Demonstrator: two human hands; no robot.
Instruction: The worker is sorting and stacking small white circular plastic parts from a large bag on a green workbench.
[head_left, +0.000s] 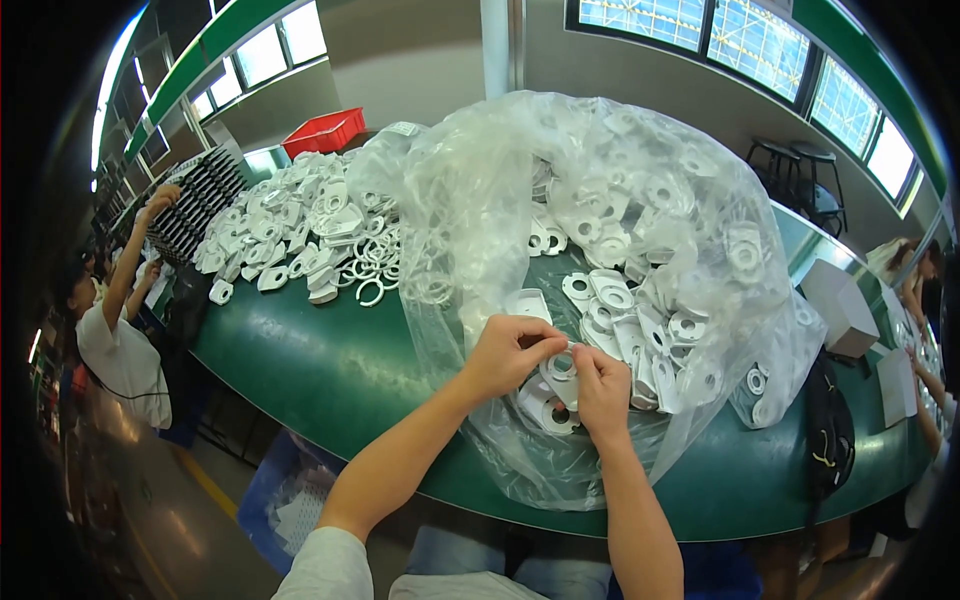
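Observation:
My left hand [512,352] and my right hand [603,388] meet above the clear plastic bag, thumbs and fingertips pinched together. Between them is a small white plastic part with a round opening [560,368], partly covered by my fingers. Just below it, another white part with a large hole [548,410] lies on the bag. To the right of my fingers, a heap of similar white plastic parts [632,335] spills from the open mouth of the big clear bag [460,190].
A pile of white parts [290,225] and loose white rings [372,262] covers the green table [310,345] on the left. Behind stands a red crate [325,132]; a blue bin [262,500] sits below the edge. White boxes [838,305] and a black bag [828,430] lie right. People work at both sides.

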